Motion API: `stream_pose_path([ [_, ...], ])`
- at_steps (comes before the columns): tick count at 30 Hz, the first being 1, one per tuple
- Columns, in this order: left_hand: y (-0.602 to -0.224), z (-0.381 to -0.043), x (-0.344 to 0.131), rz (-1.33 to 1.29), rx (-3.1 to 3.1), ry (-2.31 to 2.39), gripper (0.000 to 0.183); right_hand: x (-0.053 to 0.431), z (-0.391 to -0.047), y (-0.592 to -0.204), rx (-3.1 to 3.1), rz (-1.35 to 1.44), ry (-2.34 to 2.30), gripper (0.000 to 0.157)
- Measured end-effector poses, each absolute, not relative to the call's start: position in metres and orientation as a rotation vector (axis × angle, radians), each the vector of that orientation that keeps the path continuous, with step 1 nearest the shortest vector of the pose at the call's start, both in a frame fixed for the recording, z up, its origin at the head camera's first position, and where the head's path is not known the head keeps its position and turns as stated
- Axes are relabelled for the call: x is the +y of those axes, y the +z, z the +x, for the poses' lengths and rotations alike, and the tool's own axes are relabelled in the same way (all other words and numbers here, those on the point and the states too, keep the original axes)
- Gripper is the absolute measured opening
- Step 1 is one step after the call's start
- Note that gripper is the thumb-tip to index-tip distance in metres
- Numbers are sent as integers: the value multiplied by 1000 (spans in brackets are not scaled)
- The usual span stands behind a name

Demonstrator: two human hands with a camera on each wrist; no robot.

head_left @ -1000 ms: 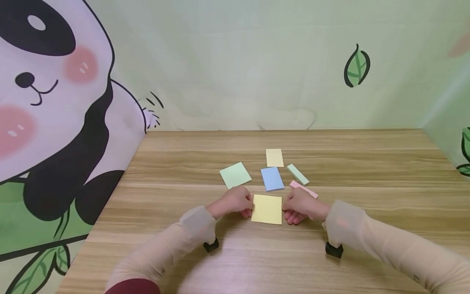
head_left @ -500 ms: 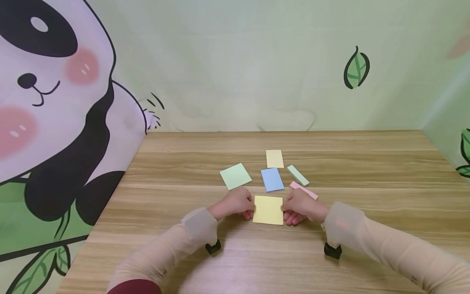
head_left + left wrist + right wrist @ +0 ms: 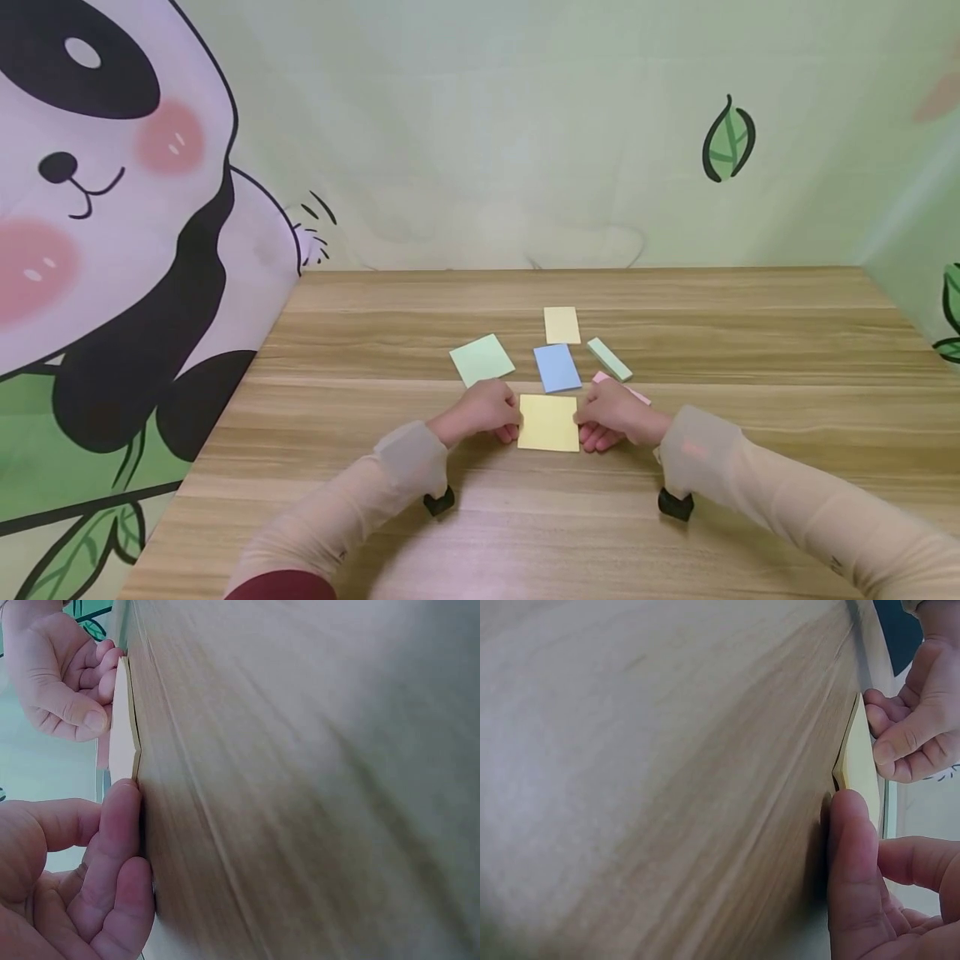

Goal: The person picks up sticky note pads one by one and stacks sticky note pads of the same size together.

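Note:
A square yellow sticky note pad lies nearly flat on the table between the two hands. My left hand pinches its left edge with curled fingers, and my right hand grips the right edge the same way. In the left wrist view the pad appears thin, its edge close to the wood. From the right wrist view, the index finger sits against the pad's near corner. A pink sticky note strip is partly hidden behind my right hand.
Just beyond the pad lies a blue sticky note pad, with a pale yellow one behind it. A light green pad is to the left; a narrow green strip is to the right. The wooden table meets a printed backdrop.
Both hands and the yellow pad have shifted slightly right, then a little away from me toward the blue pad. My right hand now covers more of the pink strip.

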State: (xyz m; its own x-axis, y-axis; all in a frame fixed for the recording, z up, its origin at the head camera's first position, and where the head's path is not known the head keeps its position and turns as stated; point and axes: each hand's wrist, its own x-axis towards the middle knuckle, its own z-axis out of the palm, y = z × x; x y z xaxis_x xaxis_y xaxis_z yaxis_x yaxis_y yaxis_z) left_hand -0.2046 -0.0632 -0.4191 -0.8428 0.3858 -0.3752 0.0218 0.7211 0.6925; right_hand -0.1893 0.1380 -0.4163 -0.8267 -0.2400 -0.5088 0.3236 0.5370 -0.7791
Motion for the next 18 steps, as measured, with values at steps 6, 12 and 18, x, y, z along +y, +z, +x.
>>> stream_pose_path([
  [6, -418, -205, -63, 295, 2420, 954, 20, 138, -192, -419, 2196, 72, -1281, 13],
  [12, -418, -207, -62, 274, 2405, 987, 18, 139, -193, -420, 2207, 83, -1291, 11],
  [18, -417, -206, -62, 306, 2426, 971, 19, 140, -194, -417, 2210, 78, -1267, 13],
])
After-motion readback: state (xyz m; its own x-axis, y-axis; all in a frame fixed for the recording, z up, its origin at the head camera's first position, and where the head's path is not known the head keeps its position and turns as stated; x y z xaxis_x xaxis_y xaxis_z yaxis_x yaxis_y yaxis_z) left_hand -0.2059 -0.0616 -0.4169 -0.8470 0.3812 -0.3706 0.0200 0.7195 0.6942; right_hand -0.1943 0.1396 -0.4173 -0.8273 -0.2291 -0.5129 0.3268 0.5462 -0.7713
